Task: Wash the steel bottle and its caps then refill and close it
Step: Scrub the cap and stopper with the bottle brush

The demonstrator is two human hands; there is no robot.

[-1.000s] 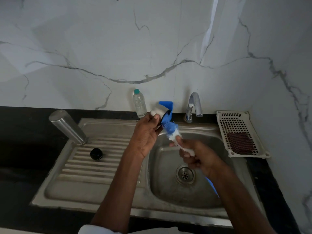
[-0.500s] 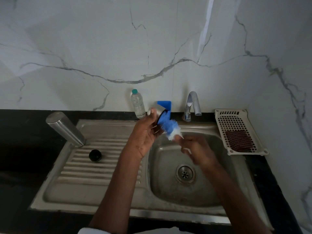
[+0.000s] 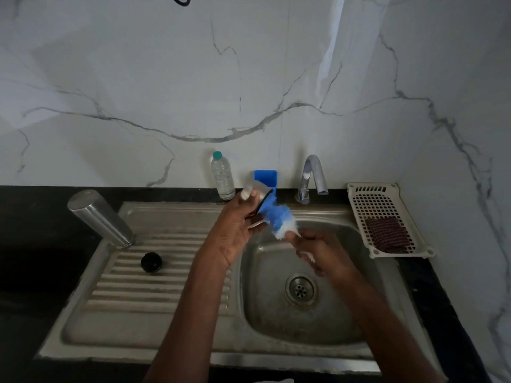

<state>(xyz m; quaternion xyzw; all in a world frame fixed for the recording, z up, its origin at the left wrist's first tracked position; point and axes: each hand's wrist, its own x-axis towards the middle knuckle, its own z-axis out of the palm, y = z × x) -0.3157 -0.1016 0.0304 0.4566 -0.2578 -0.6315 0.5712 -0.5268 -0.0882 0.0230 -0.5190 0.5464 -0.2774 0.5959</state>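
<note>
My left hand (image 3: 235,230) grips a steel cap (image 3: 258,190) above the basin's back left corner, its open side facing right. My right hand (image 3: 320,251) holds the white handle of a bottle brush (image 3: 278,218), whose blue and white bristles push into the cap's mouth. The steel bottle (image 3: 101,218) stands upside down and tilted at the back left of the drainboard. A small black cap (image 3: 151,262) lies on the drainboard ribs in front of it.
The steel sink (image 3: 276,322) has a drain (image 3: 300,290) in its basin and a tap (image 3: 312,175) behind it. A clear plastic bottle (image 3: 222,175) and a blue holder (image 3: 266,176) stand by the wall. A white tray (image 3: 387,217) with a dark scrubber (image 3: 387,237) sits right.
The brush head has moved up and deeper into the cap, and my right hand has shifted slightly with the handle. The bottle and the black cap have stayed put.
</note>
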